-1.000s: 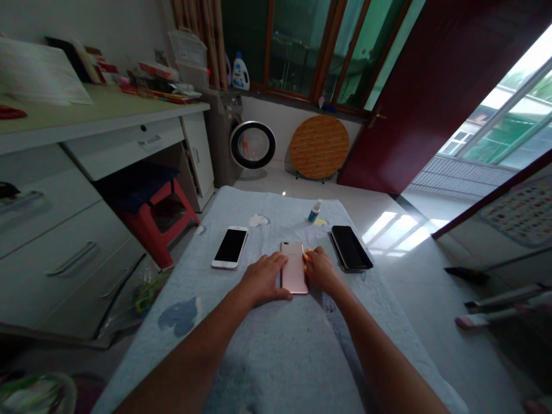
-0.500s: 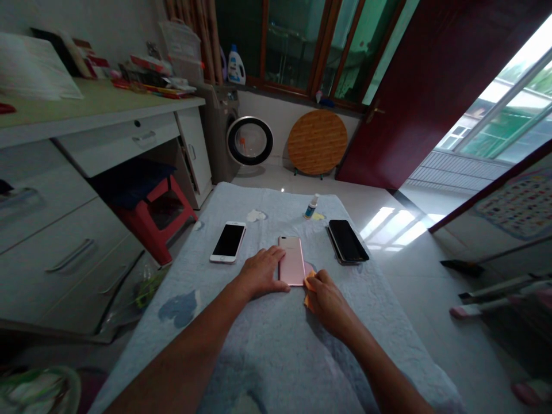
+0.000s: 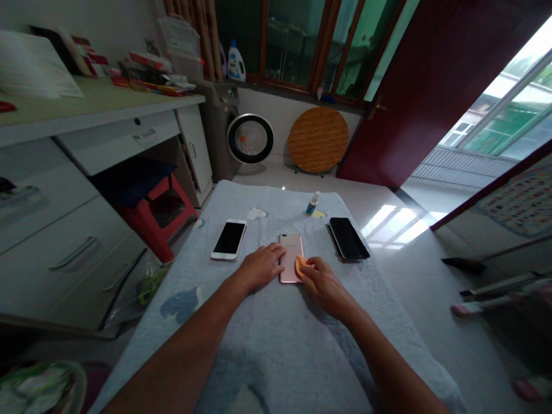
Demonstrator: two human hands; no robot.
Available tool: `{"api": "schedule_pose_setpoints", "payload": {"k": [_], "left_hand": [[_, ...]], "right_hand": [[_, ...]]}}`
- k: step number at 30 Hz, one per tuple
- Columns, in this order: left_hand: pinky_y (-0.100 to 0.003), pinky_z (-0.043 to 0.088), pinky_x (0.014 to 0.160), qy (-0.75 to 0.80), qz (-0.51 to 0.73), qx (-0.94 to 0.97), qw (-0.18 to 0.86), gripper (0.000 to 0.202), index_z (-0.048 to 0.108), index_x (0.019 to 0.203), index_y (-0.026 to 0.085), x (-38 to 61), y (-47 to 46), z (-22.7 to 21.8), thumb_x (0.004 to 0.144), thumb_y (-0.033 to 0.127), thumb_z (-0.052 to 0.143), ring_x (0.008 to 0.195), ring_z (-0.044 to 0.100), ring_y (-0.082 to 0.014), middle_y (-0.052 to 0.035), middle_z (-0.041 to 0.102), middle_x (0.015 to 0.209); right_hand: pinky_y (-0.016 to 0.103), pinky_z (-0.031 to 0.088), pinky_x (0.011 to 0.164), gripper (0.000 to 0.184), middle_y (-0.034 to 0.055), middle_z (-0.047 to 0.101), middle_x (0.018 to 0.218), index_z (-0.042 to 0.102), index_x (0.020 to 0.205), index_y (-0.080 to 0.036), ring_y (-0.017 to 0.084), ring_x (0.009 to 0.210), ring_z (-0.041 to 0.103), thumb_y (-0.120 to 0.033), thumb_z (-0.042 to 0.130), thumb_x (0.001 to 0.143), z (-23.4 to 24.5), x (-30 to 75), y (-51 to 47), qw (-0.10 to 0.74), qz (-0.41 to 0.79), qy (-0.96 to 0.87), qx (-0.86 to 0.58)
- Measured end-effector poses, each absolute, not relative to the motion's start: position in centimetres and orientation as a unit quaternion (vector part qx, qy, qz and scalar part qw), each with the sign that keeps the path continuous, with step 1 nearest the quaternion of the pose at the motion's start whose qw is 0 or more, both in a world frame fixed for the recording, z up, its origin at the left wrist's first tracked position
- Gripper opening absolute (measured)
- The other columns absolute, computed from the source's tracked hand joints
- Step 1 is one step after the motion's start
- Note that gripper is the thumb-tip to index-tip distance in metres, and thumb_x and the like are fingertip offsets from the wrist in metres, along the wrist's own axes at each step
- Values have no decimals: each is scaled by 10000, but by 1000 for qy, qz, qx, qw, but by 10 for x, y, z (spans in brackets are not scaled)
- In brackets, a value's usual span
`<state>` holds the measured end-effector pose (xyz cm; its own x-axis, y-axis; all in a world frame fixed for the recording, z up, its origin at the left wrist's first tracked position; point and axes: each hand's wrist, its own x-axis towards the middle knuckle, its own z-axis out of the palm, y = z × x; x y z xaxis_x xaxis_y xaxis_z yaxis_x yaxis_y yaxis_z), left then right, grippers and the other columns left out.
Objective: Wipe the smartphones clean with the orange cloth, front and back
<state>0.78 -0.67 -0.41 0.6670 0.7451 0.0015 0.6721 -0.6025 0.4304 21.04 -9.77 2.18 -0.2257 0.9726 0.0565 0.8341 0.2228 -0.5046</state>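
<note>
A pink phone [image 3: 291, 247] lies back up on the cloth-covered table. My left hand [image 3: 261, 267] steadies it along its left edge, fingertips over the side and thumb lower down. From the right, my right hand [image 3: 323, 286] pinches a folded orange cloth [image 3: 300, 265] against the lower right part of the phone's back. To the left lies a white phone [image 3: 229, 240] with a dark screen facing up. On the right, a black phone [image 3: 348, 238] rests on top of another flat device. Beyond the pink phone stands a small spray bottle [image 3: 312, 204] with a white top.
The table wears a pale blue patterned cloth [image 3: 259, 356]. A red stool [image 3: 166, 213] stands by the white desk [image 3: 99, 138] at left. Behind the table are a washing machine with its round door [image 3: 250, 138] open and a round wooden board [image 3: 318, 140] against the wall.
My right hand has brought the orange cloth from beside the phone's right edge onto its back. My left thumb has shifted up from the phone's bottom corner to its left side.
</note>
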Motion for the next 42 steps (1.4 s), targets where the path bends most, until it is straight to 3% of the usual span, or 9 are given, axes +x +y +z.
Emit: {"api": "schedule_pose_setpoints", "payload": {"k": [6, 13, 21, 26, 35, 38, 42], "left_hand": [[-330, 329, 1077, 394, 93, 891, 206, 494, 449, 1339, 248, 7, -5, -5, 866, 356, 539, 1296, 421, -207, -45, 413, 1453], [-334, 362, 1047, 402, 89, 885, 216, 494, 471, 1329, 272, 8, -5, -5, 852, 363, 562, 1261, 454, -221, -32, 426, 1437], [-329, 394, 1016, 397, 107, 886, 214, 458, 490, 1314, 250, 9, -7, -3, 869, 347, 536, 1228, 482, -219, -40, 449, 1412], [-337, 385, 1024, 402, 99, 882, 227, 441, 494, 1314, 272, 8, -8, 0, 875, 312, 510, 1238, 476, -218, -27, 442, 1430], [-348, 352, 1068, 398, 100, 884, 221, 486, 496, 1324, 263, 8, -5, -6, 853, 369, 557, 1292, 436, -228, -31, 424, 1457], [-351, 340, 1081, 395, 106, 885, 220, 555, 474, 1342, 254, 6, -7, -3, 821, 404, 591, 1305, 423, -231, -42, 414, 1465], [-379, 316, 1101, 387, 96, 889, 224, 804, 428, 1377, 231, 3, -9, 2, 689, 552, 692, 1344, 371, -270, -79, 370, 1492]], "right_hand": [[275, 409, 835, 200, 57, 583, 993, 690, 866, -182, 166, 936, 517, -75, 522, 852, 20, 208, -103, 179, 174, -761, -599], [254, 370, 763, 142, 44, 580, 925, 619, 889, -167, 160, 859, 489, -68, 527, 849, 22, 197, -98, 155, 158, -769, -600], [268, 357, 803, 109, 55, 585, 881, 639, 847, -166, 169, 860, 505, -133, 539, 875, 21, 163, -85, 113, 122, -793, -586], [255, 364, 800, 134, 52, 585, 914, 657, 904, -180, 161, 870, 510, -137, 532, 882, 20, 153, -87, 138, 125, -795, -578], [244, 366, 789, 245, 49, 593, 855, 707, 824, -183, 152, 851, 523, -231, 495, 938, 14, 195, -67, 165, 106, -766, -612], [242, 359, 805, 262, 49, 589, 856, 710, 878, -186, 153, 867, 523, -256, 469, 953, 9, 203, -38, 165, 80, -765, -617], [247, 346, 813, 276, 57, 581, 867, 703, 897, -181, 162, 883, 510, -245, 442, 957, 3, 203, 0, 157, 45, -747, -644]]}}
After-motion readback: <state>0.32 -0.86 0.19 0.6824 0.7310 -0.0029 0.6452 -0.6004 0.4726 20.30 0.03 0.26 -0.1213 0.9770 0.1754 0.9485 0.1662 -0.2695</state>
